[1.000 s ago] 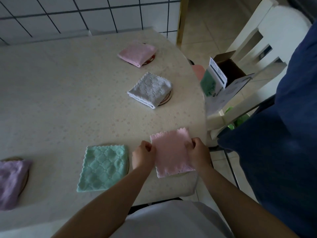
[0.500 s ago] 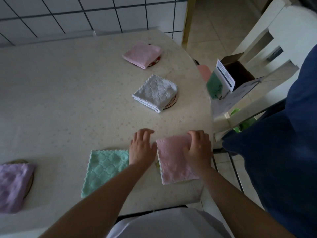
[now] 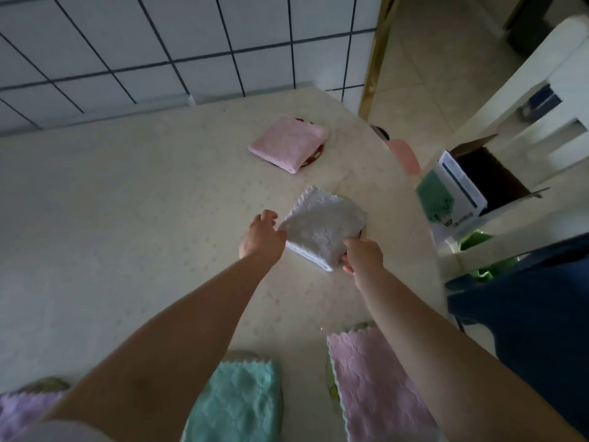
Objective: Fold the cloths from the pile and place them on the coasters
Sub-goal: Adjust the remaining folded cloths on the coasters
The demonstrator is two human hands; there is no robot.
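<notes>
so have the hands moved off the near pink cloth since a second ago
Yes. Both hands have gone farther up the table: the left hand and right hand now grip the white cloth, leaving the near pink cloth behind.

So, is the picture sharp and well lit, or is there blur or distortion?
Head view: dim, no glare; wide-angle bending curves the wall tiles; the white cloth and both hands, left and right, look slightly soft; the near cloths at the bottom edge are stretched.

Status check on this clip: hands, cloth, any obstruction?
Left hand and right hand both gripping white cloth over its coaster. Far pink cloth folded on coaster. Nothing blocking.
</notes>
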